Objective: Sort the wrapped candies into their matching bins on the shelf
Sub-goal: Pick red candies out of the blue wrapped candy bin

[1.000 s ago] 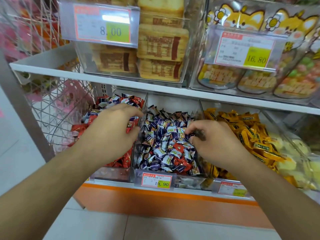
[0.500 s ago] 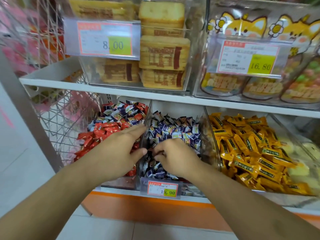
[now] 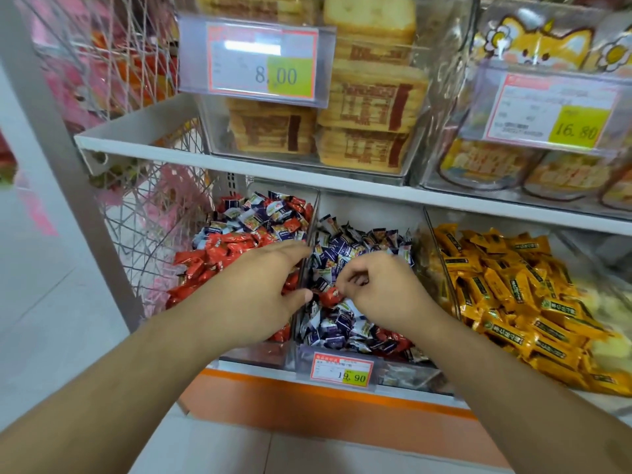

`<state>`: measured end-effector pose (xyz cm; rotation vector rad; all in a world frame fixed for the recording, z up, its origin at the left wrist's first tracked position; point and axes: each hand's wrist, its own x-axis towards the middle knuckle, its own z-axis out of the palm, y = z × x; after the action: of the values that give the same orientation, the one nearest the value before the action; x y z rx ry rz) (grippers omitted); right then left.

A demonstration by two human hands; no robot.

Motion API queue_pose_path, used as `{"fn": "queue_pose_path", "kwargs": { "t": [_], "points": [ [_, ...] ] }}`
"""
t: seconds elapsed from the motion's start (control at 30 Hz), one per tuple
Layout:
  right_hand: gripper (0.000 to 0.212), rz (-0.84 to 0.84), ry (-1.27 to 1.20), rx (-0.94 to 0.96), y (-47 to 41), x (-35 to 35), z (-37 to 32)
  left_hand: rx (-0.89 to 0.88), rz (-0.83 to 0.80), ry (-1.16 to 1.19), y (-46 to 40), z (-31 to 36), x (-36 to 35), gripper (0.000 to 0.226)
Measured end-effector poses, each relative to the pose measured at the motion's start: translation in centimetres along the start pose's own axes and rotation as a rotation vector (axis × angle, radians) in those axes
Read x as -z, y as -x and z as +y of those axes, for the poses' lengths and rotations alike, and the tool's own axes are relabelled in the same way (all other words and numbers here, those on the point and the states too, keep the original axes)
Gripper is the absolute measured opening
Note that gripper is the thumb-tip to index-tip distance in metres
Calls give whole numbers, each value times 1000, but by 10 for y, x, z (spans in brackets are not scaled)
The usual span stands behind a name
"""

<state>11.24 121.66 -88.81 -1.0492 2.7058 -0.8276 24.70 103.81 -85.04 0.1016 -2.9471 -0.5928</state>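
Three clear bins stand side by side on the lower shelf. The left bin (image 3: 253, 355) holds red candies mixed with purple ones at its back. The middle bin (image 3: 304, 357) holds purple-and-white candies (image 3: 345, 248) with a few red ones at the front. The right bin (image 3: 431, 241) is full of yellow candies (image 3: 506, 285). My right hand (image 3: 379, 289) is over the middle bin, fingers pinched on a red candy (image 3: 330, 295). My left hand (image 3: 260, 289) hovers over the divider between left and middle bins, fingers spread, thumb close to the red candy.
A price tag (image 3: 342, 368) reading 19.90 hangs on the middle bin's front. The upper shelf (image 3: 342, 186) overhangs the bins with boxes of biscuits and jars. A wire rack (image 3: 136, 213) stands to the left. An orange base strip (image 3: 307, 408) runs below.
My right hand moved from the middle bin's right side to its front left and lifted a red candy. My left hand shifted right to the divider, close to it.
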Motion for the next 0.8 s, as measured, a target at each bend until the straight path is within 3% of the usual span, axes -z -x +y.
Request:
{"fn": "queue_pose_path", "kwargs": {
  "t": [0.23,0.37,0.43,0.53,0.6,0.67,0.8],
  "points": [
    [13,76,-427,-86,26,37,-32,-12,123,82,5,18,10,51],
    [7,33,-601,-92,38,52,-55,92,205,132,6,18,15,20],
    [11,110,-517,-94,37,63,-43,198,270,85,7,7,23,19],
    [13,266,-297,-124,40,80,-9,276,244,-92,9,-6,28,43],
    [15,261,-98,-127,49,86,10,196,252,-117,9,-1,25,52],
    [20,173,60,-132,58,89,23,72,248,-74,4,15,15,46],
    [28,68,195,-93,68,89,36,-95,75,2,-14,53,-24,34]
  ]
}}
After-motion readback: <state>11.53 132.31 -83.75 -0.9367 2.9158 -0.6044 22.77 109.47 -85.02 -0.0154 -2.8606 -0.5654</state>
